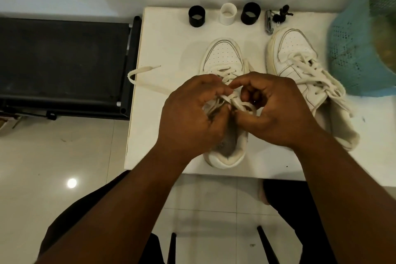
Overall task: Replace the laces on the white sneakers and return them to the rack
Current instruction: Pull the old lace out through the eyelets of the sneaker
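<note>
**Lacing at the tongue of the near sneaker, both hands engaged**

Near sneaker (222,64) stands toe-away at the middle of the desk (162,34), heel at the front edge, presumably so the eyelets face the person. Left hand (190,118) and right hand (276,111) meet over its tongue; fingers of both are curled and grasping the cream lace (240,104), which loops between them. Judged: threading or tightening near the upper eyelets. One free lace end (141,72) trails left past the desk edge, out of the way.

Second sneaker (300,64) lies just right of the first, tilted on its side, laces loose and tangled; likely waiting its turn.

Count: 2 white sneakers; 3 short tubes along the far edge, being 2 black tubes (196,19) and 1 white tube (228,16); 1 metal clip-like tool (269,24) with a small dark item beside it, too small to identify; 1 blue mesh basket (353,53) at far right; 1 black rack (64,64) to the left, top shelf bare – the return spot
</note>
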`<state>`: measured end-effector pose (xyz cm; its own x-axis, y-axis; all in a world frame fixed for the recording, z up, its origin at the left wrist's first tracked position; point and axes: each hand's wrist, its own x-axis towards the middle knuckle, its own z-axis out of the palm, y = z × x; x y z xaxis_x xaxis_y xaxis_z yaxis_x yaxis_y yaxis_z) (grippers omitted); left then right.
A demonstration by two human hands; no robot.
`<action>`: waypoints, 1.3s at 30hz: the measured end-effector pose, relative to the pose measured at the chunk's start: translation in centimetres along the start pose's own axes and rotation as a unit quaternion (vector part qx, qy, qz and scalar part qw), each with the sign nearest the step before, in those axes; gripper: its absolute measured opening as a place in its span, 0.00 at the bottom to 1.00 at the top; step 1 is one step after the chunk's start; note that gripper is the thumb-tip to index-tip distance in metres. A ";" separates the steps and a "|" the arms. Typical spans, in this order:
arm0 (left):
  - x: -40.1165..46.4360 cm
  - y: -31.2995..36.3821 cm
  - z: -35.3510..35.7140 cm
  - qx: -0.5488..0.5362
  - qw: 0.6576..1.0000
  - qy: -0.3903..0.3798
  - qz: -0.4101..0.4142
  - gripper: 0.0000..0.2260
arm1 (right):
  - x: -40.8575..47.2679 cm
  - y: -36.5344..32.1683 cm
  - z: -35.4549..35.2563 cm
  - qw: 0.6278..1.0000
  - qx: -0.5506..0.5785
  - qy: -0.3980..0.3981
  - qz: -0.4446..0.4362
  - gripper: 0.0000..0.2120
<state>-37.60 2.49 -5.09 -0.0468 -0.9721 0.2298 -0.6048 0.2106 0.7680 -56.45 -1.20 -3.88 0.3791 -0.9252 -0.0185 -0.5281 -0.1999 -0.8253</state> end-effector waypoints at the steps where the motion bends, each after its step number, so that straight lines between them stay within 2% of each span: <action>1: -0.1 0.3 0.1 0.019 1.000 0.007 0.000 0.11 | 0.0 0.1 0.0 1.000 -0.001 -0.001 -0.002 0.18; 3: -0.1 0.4 0.1 0.043 0.999 0.024 0.001 0.10 | 0.0 0.2 -0.1 1.000 -0.001 0.000 0.000 0.19; 5: 0.1 -0.2 -0.1 0.021 0.999 0.033 0.002 0.08 | 0.1 0.3 -0.1 1.000 0.002 0.003 0.003 0.19; 9: 0.5 -1.2 -0.5 -0.129 0.990 0.006 -0.060 0.06 | 0.1 0.4 -0.1 1.000 0.018 0.002 0.014 0.19; 11: 0.7 -1.4 -0.4 -0.239 0.964 0.003 -0.118 0.06 | 0.1 0.5 -0.1 1.000 0.019 0.001 0.018 0.19; 13: 1.1 -1.6 -0.4 -0.335 0.925 0.035 -0.176 0.06 | 0.0 0.6 -0.1 0.999 0.025 0.004 0.024 0.20; 15: 1.2 -2.1 -0.5 -0.359 0.913 0.040 -0.191 0.05 | 0.0 0.6 -0.1 0.999 0.030 0.004 0.027 0.20; 18: 1.2 -2.0 -0.9 -0.323 0.938 -0.049 -0.114 0.14 | 0.0 0.5 0.0 0.999 0.030 0.005 0.027 0.19; 20: 1.1 -1.8 -0.9 -0.238 0.967 -0.084 -0.045 0.16 | 0.0 0.4 0.0 0.999 0.030 0.007 0.022 0.18; 22: 1.0 -1.7 -0.5 -0.163 0.984 -0.062 -0.030 0.10 | 0.0 0.4 0.0 0.999 0.026 0.007 0.018 0.18; 25: 1.0 -1.4 -0.4 -0.120 0.992 -0.008 -0.031 0.02 | 0.0 0.5 -0.1 0.999 0.025 0.005 0.019 0.18; 29: 1.1 -1.4 -0.6 -0.050 0.998 0.022 -0.018 0.07 | 0.0 0.7 0.0 0.999 0.029 0.003 0.024 0.19; 33: 1.2 -1.9 -0.2 -0.011 0.999 0.000 -0.051 0.13 | 0.0 0.7 0.0 0.999 0.030 0.005 0.025 0.20; 37: 1.8 -1.9 -0.7 -0.111 0.973 0.063 -0.191 0.08 | 0.0 0.8 0.0 0.999 0.036 0.006 0.026 0.19; 39: 1.8 -1.9 -0.9 -0.141 0.977 0.048 -0.155 0.05 | 0.0 0.8 0.1 0.999 0.033 0.007 0.023 0.19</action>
<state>-35.82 0.43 -5.57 0.1871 -0.9823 0.0045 -0.3352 -0.0595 0.9403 -56.84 -1.31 -4.60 0.3458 -0.9370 -0.0495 -0.4925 -0.1364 -0.8596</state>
